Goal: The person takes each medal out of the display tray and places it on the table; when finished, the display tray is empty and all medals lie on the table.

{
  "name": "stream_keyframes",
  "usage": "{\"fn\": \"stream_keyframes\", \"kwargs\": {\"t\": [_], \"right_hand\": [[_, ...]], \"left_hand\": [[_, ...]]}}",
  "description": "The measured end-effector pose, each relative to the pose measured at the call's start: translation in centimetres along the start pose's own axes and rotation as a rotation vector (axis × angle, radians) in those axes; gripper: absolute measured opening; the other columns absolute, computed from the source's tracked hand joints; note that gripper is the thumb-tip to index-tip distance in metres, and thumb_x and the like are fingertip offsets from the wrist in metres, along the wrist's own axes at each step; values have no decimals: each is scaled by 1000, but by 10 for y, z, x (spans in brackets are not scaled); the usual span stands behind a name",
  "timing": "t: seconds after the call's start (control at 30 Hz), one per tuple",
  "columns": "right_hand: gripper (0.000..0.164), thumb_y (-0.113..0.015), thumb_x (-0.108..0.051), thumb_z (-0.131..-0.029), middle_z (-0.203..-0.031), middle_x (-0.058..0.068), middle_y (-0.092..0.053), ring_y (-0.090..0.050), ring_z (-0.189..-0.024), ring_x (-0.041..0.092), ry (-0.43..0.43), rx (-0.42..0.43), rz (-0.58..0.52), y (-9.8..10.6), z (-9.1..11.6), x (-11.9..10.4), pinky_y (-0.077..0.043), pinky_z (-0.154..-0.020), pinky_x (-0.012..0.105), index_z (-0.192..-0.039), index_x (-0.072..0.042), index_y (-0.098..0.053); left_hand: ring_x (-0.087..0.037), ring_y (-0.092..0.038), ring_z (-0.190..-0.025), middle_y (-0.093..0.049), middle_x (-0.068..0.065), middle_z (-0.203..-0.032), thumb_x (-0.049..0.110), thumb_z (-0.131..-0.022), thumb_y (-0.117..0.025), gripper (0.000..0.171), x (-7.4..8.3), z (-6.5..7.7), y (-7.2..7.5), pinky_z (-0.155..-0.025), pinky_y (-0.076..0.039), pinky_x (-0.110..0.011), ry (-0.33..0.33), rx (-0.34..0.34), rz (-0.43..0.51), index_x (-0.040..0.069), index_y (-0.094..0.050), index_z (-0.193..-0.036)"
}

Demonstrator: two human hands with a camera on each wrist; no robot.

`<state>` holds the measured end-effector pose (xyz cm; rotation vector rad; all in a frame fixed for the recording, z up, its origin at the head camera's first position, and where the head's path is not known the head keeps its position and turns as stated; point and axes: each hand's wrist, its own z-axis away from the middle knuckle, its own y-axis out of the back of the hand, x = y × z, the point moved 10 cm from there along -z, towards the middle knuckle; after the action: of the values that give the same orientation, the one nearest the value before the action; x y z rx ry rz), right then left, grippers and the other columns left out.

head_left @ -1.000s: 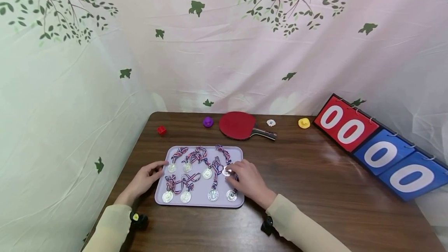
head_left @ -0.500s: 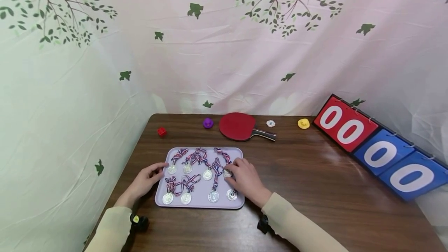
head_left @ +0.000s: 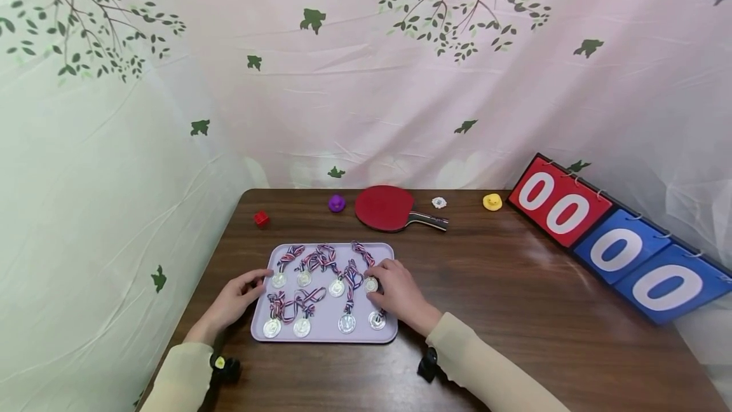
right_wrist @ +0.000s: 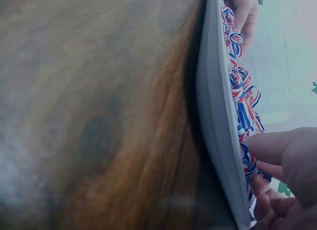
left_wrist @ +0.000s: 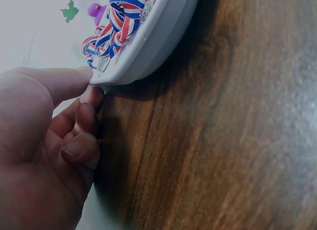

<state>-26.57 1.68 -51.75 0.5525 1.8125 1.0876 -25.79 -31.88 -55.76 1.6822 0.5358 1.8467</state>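
Observation:
A pale lilac tray on the wooden table carries several silver-coloured medals with red, white and blue ribbons, laid in two rough rows. My left hand pinches the tray's left rim; in the left wrist view the thumb lies on top and fingers curl below. Over the tray's right side, my right hand holds a medal at its edge between thumb and fingers. In the right wrist view, ribbon shows between that thumb and the fingers. Another medal lies just below this hand.
Behind the tray lie a red table tennis bat, a purple duck-like toy, a red cube, a small white piece and a yellow duck. A flip scoreboard stands at right. Printed cloth hangs behind.
My right fingers have shifted slightly, and the medal by them shows more fully face up. The left hand stays at the tray's rim. The head view has shifted a little.

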Motion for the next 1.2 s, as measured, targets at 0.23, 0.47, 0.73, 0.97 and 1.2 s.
{"fn": "stream_keyframes", "kwargs": {"t": [0.23, 0.47, 0.73, 0.97, 1.2], "right_hand": [[43, -82, -20, -72, -99, -2, -59, -51, -96, 16, 40, 27, -113, 4, 2, 4, -43, -84, 36, -113, -17, -70], [45, -83, -18, -72, -107, -6, -62, -56, -102, 13, 8, 21, -360, 12, 6, 17, -44, -90, 37, -115, -18, -69], [44, -83, -18, -74, -108, -9, -61, -57, -95, 21, -20, 50, -520, 27, 13, 43, -47, -80, 43, -115, -22, -68], [43, -82, -18, -76, -112, -5, -62, -58, -96, 21, -16, 125, -528, 53, 23, 76, -48, -79, 43, -116, -17, -68], [39, -81, -16, -76, -100, -4, -62, -56, -88, 22, -71, 129, -403, 62, 32, 110, -46, -75, 39, -113, -14, -69]], "left_hand": [[-23, -47, -84, -51, -6, -98, 18, -94, -61, 31, -2, 0, 0, -69, -39, -31, 2, 1, -1, 25, -61, -125], [-23, -47, -82, -51, -6, -97, 16, -94, -60, 31, 1, 0, 0, -68, -39, -30, -18, 5, -1, 23, -61, -125], [-24, -47, -83, -51, -6, -97, 16, -94, -60, 31, 1, 0, 0, -68, -39, -30, -20, 2, 8, 24, -61, -125], [-24, -47, -83, -51, -6, -97, 16, -94, -60, 32, 2, 0, -1, -68, -39, -30, -17, -2, 9, 23, -61, -125], [-24, -47, -85, -51, -7, -98, 18, -95, -60, 32, -2, 0, -1, -70, -39, -31, 3, -11, 5, 25, -60, -126]]}}
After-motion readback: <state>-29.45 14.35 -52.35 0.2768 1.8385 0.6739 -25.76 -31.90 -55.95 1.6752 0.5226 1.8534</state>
